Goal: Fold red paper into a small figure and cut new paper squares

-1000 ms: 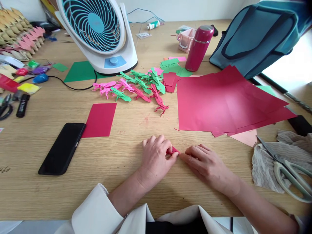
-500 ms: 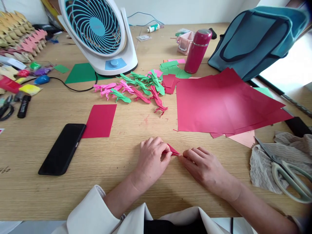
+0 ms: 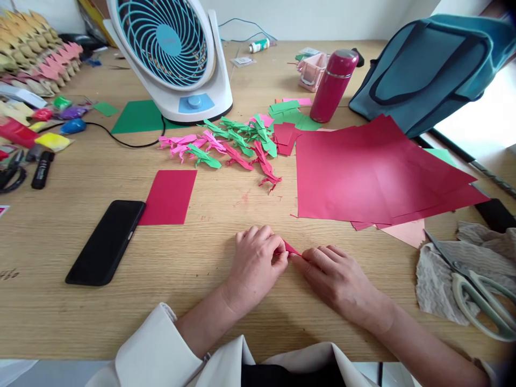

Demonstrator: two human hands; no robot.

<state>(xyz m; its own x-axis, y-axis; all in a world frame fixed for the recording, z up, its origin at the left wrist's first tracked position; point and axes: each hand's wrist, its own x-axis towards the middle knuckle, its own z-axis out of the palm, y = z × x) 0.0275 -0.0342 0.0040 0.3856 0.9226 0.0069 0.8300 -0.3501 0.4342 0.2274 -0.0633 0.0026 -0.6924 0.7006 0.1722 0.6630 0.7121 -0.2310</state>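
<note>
The folded red paper (image 3: 292, 248) lies on the near side of the large red sheets (image 3: 363, 172), the reference item, just off their near left corner and apart from them. The left hand (image 3: 258, 257) pinches its left end between thumb and index finger, hiding much of the piece. The fingers of the right hand (image 3: 338, 274) appear closed on the pointed right end. Holding both ends low over the table (image 3: 226, 199) probably steadies the narrow piece.

Left of the large sheets, the green, pink and red paper figures (image 3: 241, 143) are grouped, apparently to leave working room. Farther left lies a smaller red sheet (image 3: 171, 196), with the phone (image 3: 107, 242) at its near corner. Nearside right of the large sheets, scissors (image 3: 463, 270) rest on a crumpled cloth (image 3: 431, 279), presumably kept within reach.
</note>
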